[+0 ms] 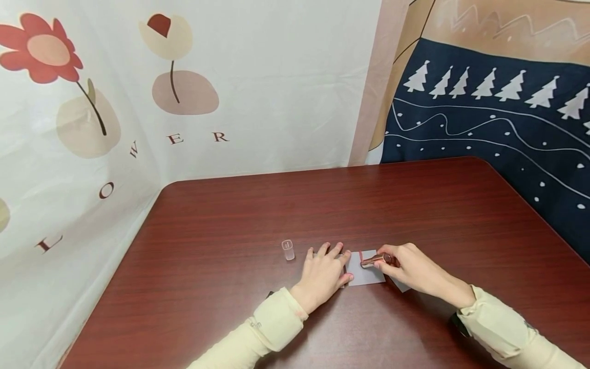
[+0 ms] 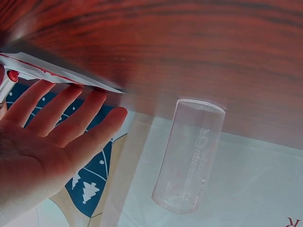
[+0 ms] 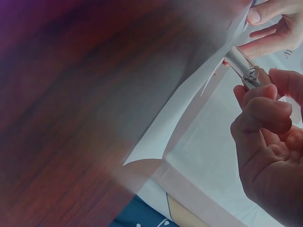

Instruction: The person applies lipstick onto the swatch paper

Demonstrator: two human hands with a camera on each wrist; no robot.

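Observation:
My right hand [image 1: 412,269] pinches a lipstick [image 1: 374,260] between thumb and fingers. Its metallic tube is tilted, and in the left wrist view the red tip [image 2: 13,75] meets the white paper [image 1: 365,277]. A red streak [image 1: 361,254] runs near the paper's upper edge. Spread flat, my left hand [image 1: 324,274] rests over the paper's left part, with fingers fairly straight. To the left of that hand a clear cap [image 1: 288,250] stands on the table, with faint lettering visible in the left wrist view. Part of the paper lies hidden beneath the left hand.
The dark red wooden table [image 1: 276,215] spreads out around both hands. Another paper corner [image 1: 402,285] shows below the right hand, and in the right wrist view the paper's end curls up from the table. Printed curtains [image 1: 286,92] hang behind the table.

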